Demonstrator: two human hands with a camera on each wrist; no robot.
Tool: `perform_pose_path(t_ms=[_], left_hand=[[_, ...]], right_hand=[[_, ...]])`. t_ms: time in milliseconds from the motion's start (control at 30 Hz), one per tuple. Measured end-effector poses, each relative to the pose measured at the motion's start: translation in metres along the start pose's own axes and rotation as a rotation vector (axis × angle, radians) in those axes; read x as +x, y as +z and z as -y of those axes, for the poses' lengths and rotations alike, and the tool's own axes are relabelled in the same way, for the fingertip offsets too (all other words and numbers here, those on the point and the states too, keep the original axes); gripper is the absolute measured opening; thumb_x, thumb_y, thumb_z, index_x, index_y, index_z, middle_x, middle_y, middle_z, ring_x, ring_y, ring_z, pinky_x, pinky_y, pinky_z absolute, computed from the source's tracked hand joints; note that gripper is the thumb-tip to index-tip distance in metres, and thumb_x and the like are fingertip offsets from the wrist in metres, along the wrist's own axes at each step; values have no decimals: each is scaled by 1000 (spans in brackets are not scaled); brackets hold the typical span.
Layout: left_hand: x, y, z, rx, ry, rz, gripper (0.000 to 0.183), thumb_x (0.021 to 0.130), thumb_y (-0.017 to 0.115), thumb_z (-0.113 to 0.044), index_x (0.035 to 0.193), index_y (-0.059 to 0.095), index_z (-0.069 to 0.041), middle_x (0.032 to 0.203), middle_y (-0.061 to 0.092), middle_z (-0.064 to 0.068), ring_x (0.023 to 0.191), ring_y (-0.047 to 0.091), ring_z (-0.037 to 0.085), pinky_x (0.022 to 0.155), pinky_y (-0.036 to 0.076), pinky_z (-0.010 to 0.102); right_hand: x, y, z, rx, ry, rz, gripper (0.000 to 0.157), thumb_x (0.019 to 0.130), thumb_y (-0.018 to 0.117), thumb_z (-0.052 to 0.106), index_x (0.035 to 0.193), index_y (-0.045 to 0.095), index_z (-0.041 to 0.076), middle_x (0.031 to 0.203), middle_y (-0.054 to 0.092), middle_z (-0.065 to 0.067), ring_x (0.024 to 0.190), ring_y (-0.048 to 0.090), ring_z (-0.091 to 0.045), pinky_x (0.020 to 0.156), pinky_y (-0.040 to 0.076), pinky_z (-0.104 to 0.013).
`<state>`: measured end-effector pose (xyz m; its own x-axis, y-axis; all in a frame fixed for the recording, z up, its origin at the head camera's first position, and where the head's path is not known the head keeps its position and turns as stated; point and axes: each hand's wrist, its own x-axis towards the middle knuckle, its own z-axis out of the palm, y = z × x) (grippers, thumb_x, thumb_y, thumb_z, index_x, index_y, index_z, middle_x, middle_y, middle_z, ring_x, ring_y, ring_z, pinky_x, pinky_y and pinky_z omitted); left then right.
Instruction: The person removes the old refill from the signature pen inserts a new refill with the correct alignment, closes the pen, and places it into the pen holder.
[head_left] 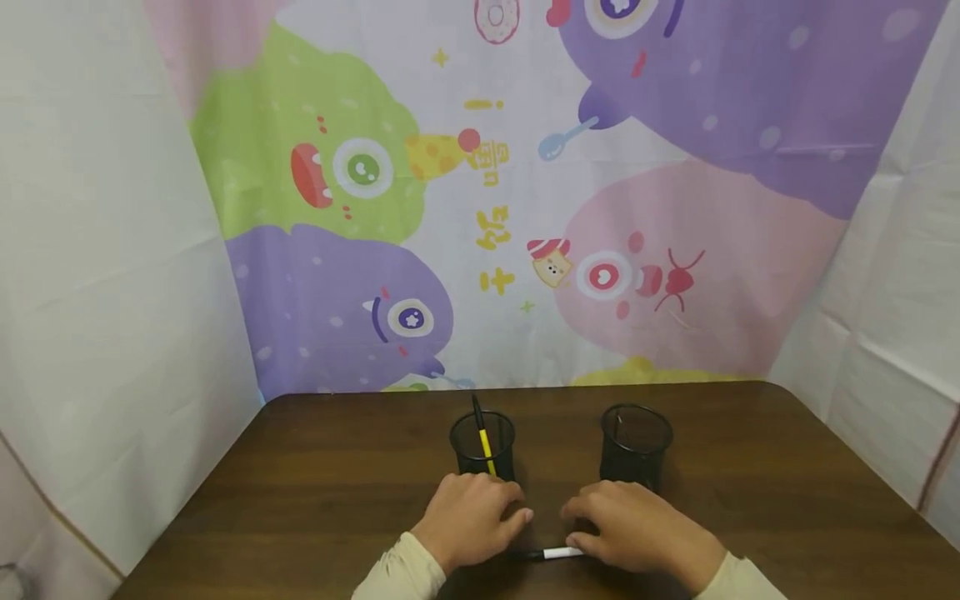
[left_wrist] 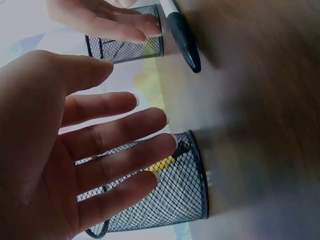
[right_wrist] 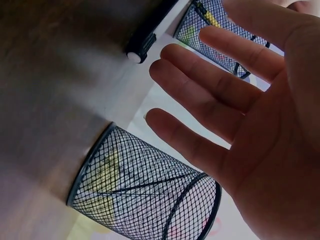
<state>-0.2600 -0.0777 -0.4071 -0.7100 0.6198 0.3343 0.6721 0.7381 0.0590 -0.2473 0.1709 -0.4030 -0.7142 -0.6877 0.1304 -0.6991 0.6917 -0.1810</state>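
A black-and-white marker (head_left: 561, 552) lies on the brown table between the two hands, its right end hidden behind the right hand. My left hand (head_left: 477, 518) is in front of the left black mesh pen cup (head_left: 505, 467), its fingers extended and slightly spread in the left wrist view, holding nothing. A yellow-and-black pen (head_left: 486, 446) leans in that cup. Before the right mesh pen cup (head_left: 632, 468) is my right hand (head_left: 637, 527), whose fingers (right_wrist: 195, 95) are outstretched around nothing. No pen shows inside the right cup (right_wrist: 135, 180).
The wooden table (head_left: 337, 467) runs back to a cartoon-printed curtain (head_left: 517, 333). White cloth (head_left: 112, 275) hangs along the left side, with more white cloth (head_left: 855, 333) on the right. Both cups stand upright, a gap between them.
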Motion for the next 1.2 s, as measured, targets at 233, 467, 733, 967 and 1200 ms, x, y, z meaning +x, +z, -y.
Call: perform_pose_path(t_ms=[233,467,733,967,1200], left_hand=[[6,4,-7,16,6,-19,22,93,67,-44,94,77,-24,75,66,-16,64,61,4,47,44,28],[10,7,-9,-14,-3,2,20,93,67,-43,94,76,-25,73,63,-18,59,55,0,46,40,24],[13,6,-11,-35,1,-2,21,94,67,-42,96,77,-24,73,64,-18,57,52,-2,45,38,21],[14,7,-11,-27,3,-13,21,93,68,-42,95,77,-24,69,61,-19,55,49,-3,44,37,21],[13,10,-11,-51,0,8,21,94,67,-41,95,77,-23,69,60,-19,54,48,-4,44,36,20]], right_hand=[[-1,4,1,-40,-33,-35,16,89,76,31,99,77,20,92,66,13,81,62,-4,67,56,-33],[0,6,2,-46,-41,-28,9,86,79,29,91,76,22,83,61,15,73,57,-1,61,53,-31],[2,8,0,-48,-42,-30,8,84,81,29,90,78,23,82,58,16,71,56,1,59,52,-29],[4,7,2,-48,-47,-20,10,83,82,29,90,79,23,81,55,16,69,53,2,57,51,-27],[2,9,4,-73,-48,-29,8,81,84,30,84,79,24,77,49,17,66,49,2,54,48,-27]])
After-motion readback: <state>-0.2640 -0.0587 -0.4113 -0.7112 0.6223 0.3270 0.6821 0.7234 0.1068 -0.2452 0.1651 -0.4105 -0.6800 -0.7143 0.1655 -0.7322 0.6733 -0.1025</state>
